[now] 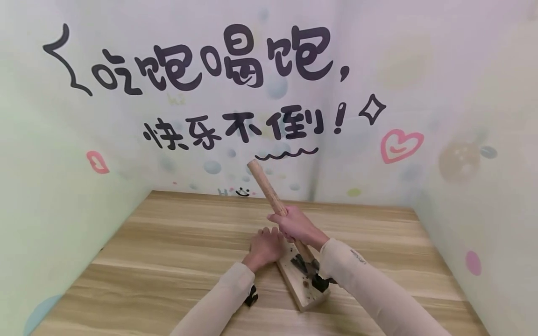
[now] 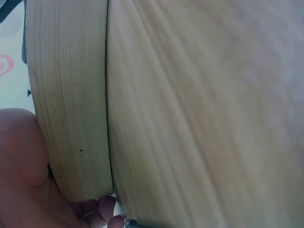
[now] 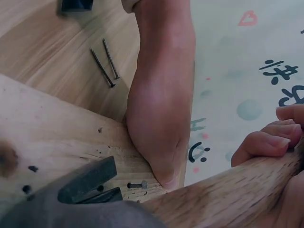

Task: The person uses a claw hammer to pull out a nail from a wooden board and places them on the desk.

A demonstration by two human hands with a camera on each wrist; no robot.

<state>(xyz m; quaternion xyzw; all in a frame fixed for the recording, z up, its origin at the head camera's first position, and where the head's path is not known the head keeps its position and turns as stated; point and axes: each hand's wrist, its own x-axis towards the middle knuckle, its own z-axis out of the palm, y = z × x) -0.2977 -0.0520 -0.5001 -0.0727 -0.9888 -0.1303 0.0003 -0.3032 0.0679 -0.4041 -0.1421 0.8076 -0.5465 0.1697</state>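
Claw hammer over a plank, one nail standing proud; work looks part done.
Right hand [image 1: 296,226] grips the wooden handle of the claw hammer [image 1: 269,192], claw [image 3: 90,180] just beside the upright nail [image 3: 137,184]; no hook on its head seen. Left hand [image 1: 265,245] grips the far end of the plank [image 1: 295,283], which lies on the wood-grain tabletop [image 1: 168,252]. Done, by judgement: two loose nails [image 3: 102,67] on the tabletop, dark holes [image 3: 26,189] in the plank. Left, apparently: the one standing nail; anything under the hammer head cannot be told.
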